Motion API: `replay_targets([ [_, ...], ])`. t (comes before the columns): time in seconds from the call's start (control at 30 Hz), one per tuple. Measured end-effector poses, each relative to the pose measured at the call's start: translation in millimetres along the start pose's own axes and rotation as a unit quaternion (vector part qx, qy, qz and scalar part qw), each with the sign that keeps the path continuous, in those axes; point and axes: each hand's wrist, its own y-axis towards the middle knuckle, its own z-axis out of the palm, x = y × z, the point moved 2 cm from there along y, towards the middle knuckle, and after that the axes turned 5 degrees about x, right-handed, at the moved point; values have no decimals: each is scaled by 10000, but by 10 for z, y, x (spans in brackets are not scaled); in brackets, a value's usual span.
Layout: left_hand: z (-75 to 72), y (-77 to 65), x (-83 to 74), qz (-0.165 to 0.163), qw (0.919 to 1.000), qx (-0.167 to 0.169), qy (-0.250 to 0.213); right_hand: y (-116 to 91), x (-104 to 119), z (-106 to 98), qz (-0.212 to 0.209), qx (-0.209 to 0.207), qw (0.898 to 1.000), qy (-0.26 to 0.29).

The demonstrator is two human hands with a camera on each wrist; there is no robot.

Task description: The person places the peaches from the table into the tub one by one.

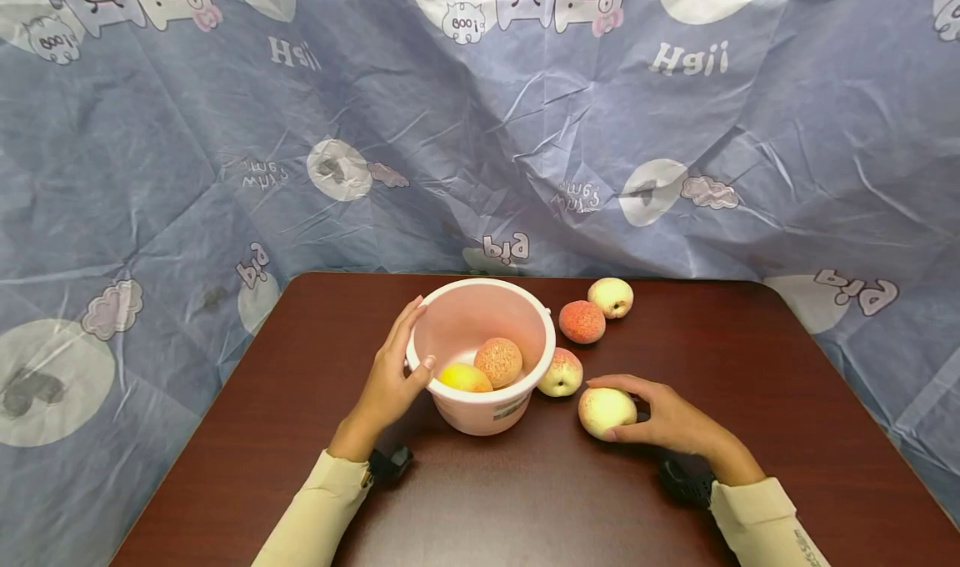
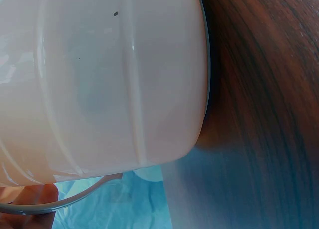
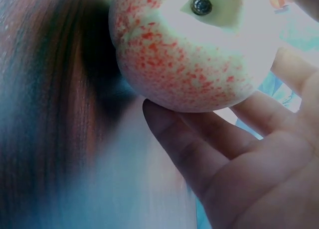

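Head view shows a pink bucket [image 1: 461, 413] standing upright on a dark reddish-brown desk [image 1: 525, 500], and everything else can be placed by it. At the bucket's left side, the person's left hand [image 1: 388, 381] grips the rim, thumb over the edge and the other fingers along the outer wall; the left wrist camera catches its curved grey handle [image 2: 79, 196] crossing in front of a fingertip. Inside the bucket, toward the near wall, lie a yellow fruit [image 1: 462, 377] and a rough orange-brown fruit [image 1: 501, 360], side by side. To the right of the bucket and slightly toward the person, the right hand [image 1: 666, 419] grips a pale peach [image 1: 604, 411], with thumb and fingers curved around it; the right wrist camera shows red speckles and a dark pit on its skin. Whether that peach touches the desk cannot be told. Between it and the bucket, just beside the bucket's right wall, sits a blushed peach [image 1: 562, 373]. Farther back on the bucket's right are a red-orange peach [image 1: 582, 323] and, just beyond, a creamy yellow peach [image 1: 611, 298]. Behind the bucket and desk hangs a blue-grey printed cloth [image 1: 450, 133].
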Motion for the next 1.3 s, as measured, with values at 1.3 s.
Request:
replay_targets([
  [1.3, -1, -2, -21, 30, 10000, 9, 25, 42, 310, -173, 109, -904, 9950, 406],
])
